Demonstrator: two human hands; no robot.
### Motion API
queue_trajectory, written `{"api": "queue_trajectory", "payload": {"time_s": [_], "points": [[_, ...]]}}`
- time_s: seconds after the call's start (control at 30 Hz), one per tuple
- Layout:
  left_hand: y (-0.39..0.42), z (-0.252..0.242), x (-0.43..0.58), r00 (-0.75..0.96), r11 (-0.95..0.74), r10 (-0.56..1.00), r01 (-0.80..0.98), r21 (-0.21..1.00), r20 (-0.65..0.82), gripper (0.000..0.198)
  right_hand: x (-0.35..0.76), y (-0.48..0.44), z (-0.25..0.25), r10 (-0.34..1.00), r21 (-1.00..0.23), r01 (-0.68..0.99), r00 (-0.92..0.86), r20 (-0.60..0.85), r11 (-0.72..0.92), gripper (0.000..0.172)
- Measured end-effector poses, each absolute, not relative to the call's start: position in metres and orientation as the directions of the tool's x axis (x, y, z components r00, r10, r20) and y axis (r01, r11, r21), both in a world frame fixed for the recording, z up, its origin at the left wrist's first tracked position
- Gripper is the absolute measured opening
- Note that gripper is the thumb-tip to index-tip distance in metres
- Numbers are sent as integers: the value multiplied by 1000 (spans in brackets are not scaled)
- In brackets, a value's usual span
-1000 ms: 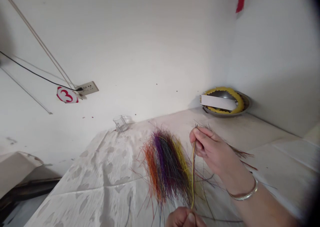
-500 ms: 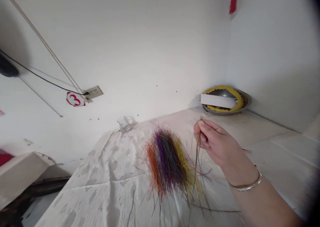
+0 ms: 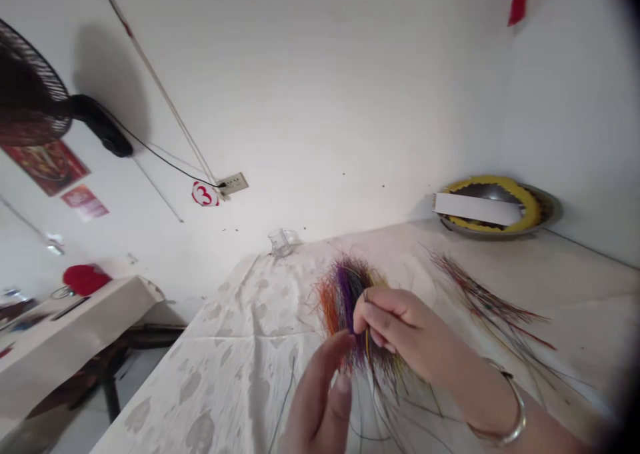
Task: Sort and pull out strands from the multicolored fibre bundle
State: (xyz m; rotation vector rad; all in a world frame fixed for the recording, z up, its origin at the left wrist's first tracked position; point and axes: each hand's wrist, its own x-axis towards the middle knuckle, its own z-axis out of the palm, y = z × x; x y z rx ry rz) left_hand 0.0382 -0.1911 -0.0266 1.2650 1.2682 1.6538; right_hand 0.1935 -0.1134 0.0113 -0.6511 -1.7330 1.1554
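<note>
A fan of thin coloured strands (image 3: 345, 291), orange, purple, dark and yellow, lies on the pale patterned cloth (image 3: 235, 347). My right hand (image 3: 400, 331), a bangle on its wrist, hovers over the strands with fingers pinched on a few thin ones that hang down. My left hand (image 3: 320, 394) rises from the bottom edge, fingers curled, its fingertips close to the right hand's pinch. What the left hand holds, if anything, does not show.
A second loose bundle of strands (image 3: 480, 301) lies to the right on the table. A metal dish (image 3: 545, 207) with a yellow ring and a white strip stands at the back right corner. A small glass (image 3: 280, 241) stands by the wall. A fan (image 3: 30, 104) hangs at left.
The view has swung left and down. My right hand has come down over the coloured fan, still pinching strands. My left hand, out of view half a second ago, has come up beside it.
</note>
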Motion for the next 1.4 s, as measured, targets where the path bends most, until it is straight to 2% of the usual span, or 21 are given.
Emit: {"api": "queue_trajectory", "payload": {"time_s": [0.1,0.2,0.3,0.37,0.47,0.53,0.63,0.83,1.0,1.13,1.27,1.4], "points": [[-182,-22,55,-167,-314,943,-161,936,288,32,182,-124,11,756,-920,-80,-546,361,383,32],[-176,-28,54,-82,-156,987,-260,953,139,28,178,-128,11,741,-915,-66,-565,363,398,30],[-175,-34,45,-108,-77,993,-386,919,38,26,176,-126,13,726,-882,-38,-552,411,470,22],[-175,-35,40,-91,-49,996,-477,878,6,24,174,-123,12,731,-906,-40,-575,366,422,16],[-173,-37,35,20,32,999,-553,833,-25,21,171,-118,6,768,-955,-15,-591,246,295,9],[-170,-41,33,62,62,998,-570,820,-32,26,170,-115,1,781,-973,-17,-592,197,232,9],[-165,-49,32,81,77,996,-577,813,-37,27,168,-111,-5,800,-974,-29,-566,200,223,2],[-152,-64,34,187,133,982,-581,803,-27,26,169,-101,-7,841,-971,52,-512,176,235,16],[-144,-62,38,141,191,981,-563,804,-134,28,172,-91,-7,840,-957,84,-506,198,276,21],[-146,-54,37,117,237,971,-548,802,-207,31,170,-88,-13,837,-974,61,-525,156,220,23],[-156,-54,33,73,201,978,-570,796,-194,37,161,-94,-12,822,-972,46,-544,169,231,26],[-172,-59,27,74,193,980,-602,775,-186,42,148,-110,-10,825,-981,36,-548,138,189,17]]}}
